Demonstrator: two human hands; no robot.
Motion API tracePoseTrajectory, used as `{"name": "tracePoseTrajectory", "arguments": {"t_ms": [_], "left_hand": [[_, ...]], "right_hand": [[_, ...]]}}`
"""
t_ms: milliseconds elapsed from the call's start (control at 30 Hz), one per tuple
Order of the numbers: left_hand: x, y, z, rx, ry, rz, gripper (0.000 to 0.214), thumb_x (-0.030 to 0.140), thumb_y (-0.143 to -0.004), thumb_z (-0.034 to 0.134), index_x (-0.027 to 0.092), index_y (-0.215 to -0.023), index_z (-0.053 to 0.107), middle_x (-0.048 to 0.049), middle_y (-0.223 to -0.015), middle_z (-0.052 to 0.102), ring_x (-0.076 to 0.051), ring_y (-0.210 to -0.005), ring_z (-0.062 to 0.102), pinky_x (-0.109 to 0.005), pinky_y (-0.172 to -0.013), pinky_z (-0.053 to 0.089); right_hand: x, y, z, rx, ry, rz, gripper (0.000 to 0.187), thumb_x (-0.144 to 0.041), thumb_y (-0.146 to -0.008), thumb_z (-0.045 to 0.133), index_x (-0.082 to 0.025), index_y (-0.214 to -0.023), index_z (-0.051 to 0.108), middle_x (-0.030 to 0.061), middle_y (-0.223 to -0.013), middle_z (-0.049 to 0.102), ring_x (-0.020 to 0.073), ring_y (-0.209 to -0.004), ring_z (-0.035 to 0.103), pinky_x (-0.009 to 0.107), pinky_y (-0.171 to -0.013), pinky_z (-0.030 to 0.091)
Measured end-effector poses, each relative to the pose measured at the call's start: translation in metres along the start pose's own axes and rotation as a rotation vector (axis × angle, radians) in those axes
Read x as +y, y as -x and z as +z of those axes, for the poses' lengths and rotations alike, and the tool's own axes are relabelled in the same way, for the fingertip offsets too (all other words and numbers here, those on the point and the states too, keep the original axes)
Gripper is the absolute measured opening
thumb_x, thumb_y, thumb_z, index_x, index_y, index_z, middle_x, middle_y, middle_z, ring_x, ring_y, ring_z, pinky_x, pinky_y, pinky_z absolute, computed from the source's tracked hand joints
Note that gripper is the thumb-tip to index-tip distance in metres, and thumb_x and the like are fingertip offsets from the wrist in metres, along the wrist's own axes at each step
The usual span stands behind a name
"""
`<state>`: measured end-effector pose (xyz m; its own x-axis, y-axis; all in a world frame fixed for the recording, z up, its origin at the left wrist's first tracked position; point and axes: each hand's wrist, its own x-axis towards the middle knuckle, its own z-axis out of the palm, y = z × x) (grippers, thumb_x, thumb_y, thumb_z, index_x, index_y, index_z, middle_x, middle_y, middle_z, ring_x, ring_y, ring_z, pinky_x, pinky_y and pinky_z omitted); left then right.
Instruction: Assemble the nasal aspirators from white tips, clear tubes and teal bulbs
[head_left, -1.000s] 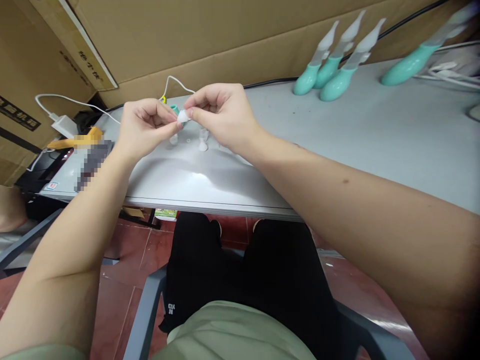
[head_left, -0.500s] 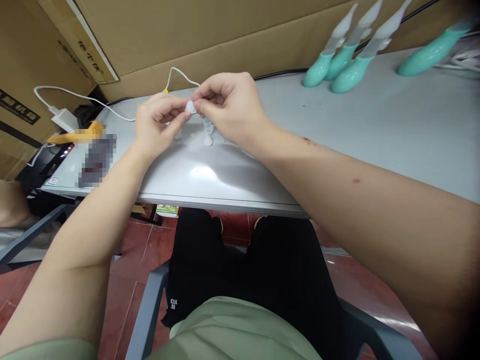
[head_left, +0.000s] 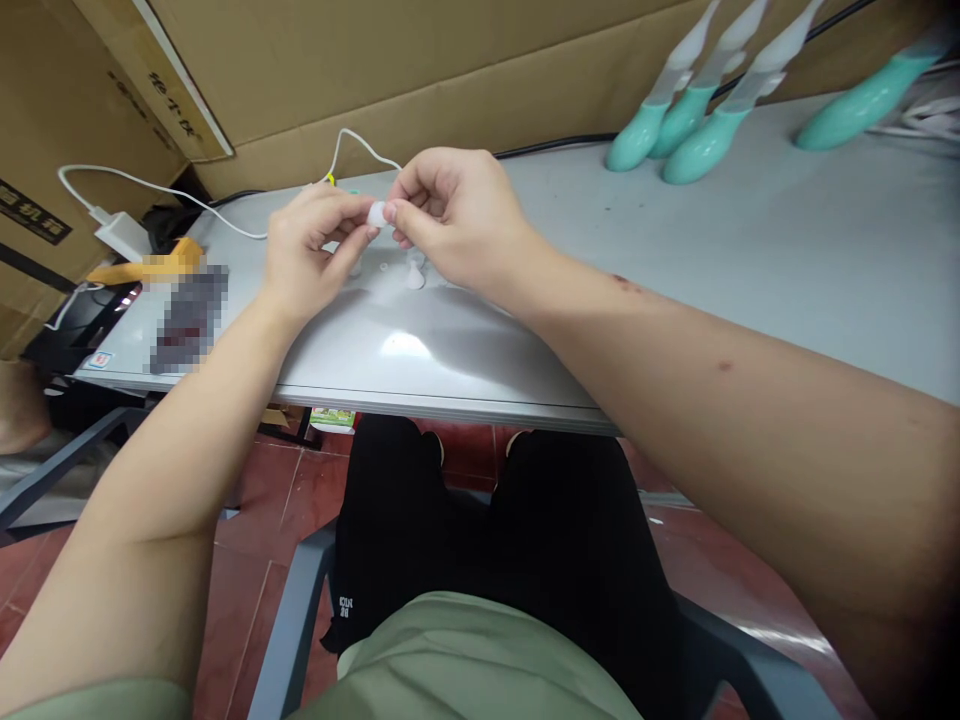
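Note:
My left hand (head_left: 311,250) and my right hand (head_left: 454,215) meet above the grey table (head_left: 675,260), both pinching one small white part (head_left: 376,213) between thumb and fingers. A teal piece that it joins is almost hidden behind my fingers. Under my hands a few small translucent white tips (head_left: 414,272) stand on the table top. A white cable (head_left: 352,145) runs along the table behind my hands.
Three teal devices with pale pointed tips (head_left: 694,105) lean at the back right, another (head_left: 862,100) lies further right. Cardboard boxes (head_left: 375,70) wall the back. A white charger (head_left: 120,235), an orange object (head_left: 150,268) and a blurred dark item (head_left: 187,320) sit at the left.
My hands have stayed together on the small white part, with the fingers shifting slightly around it. The view has moved a little.

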<state>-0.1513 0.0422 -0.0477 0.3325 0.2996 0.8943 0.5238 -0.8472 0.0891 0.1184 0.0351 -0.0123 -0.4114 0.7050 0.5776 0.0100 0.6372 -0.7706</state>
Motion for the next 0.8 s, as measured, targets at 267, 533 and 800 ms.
{"name": "tracePoseTrajectory", "arguments": {"t_ms": [267, 533, 800], "left_hand": [[0.0, 0.003, -0.012, -0.082, -0.106, -0.046, 0.053, 0.082, -0.128, 0.073, 0.035, -0.133, 0.096, -0.0107, -0.114, 0.089, -0.031, -0.099, 0.087, -0.046, -0.09, 0.077], [0.014, -0.003, -0.016, -0.119, -0.125, -0.237, 0.052, 0.084, -0.12, 0.083, 0.033, -0.118, 0.095, -0.0119, -0.111, 0.09, -0.033, -0.101, 0.087, -0.047, -0.092, 0.077], [0.012, 0.001, -0.019, -0.106, -0.085, -0.184, 0.045, 0.079, -0.122, 0.081, 0.035, -0.124, 0.092, -0.0107, -0.113, 0.087, -0.036, -0.108, 0.087, -0.054, -0.102, 0.075]], "right_hand": [[-0.002, -0.002, -0.002, -0.083, -0.155, 0.054, 0.061, -0.077, -0.089, 0.117, -0.036, -0.085, 0.071, 0.003, -0.093, 0.086, 0.0353, -0.093, 0.085, 0.056, -0.096, 0.076], [-0.005, -0.005, -0.004, -0.113, -0.202, 0.079, 0.053, -0.069, -0.083, 0.12, -0.037, -0.086, 0.078, 0.0023, -0.092, 0.088, 0.0351, -0.099, 0.086, 0.054, -0.104, 0.078], [-0.005, -0.004, -0.004, -0.125, -0.336, 0.096, 0.034, -0.041, -0.086, 0.117, -0.035, -0.095, 0.084, 0.0001, -0.084, 0.084, 0.0313, -0.094, 0.087, 0.051, -0.098, 0.076]]}}
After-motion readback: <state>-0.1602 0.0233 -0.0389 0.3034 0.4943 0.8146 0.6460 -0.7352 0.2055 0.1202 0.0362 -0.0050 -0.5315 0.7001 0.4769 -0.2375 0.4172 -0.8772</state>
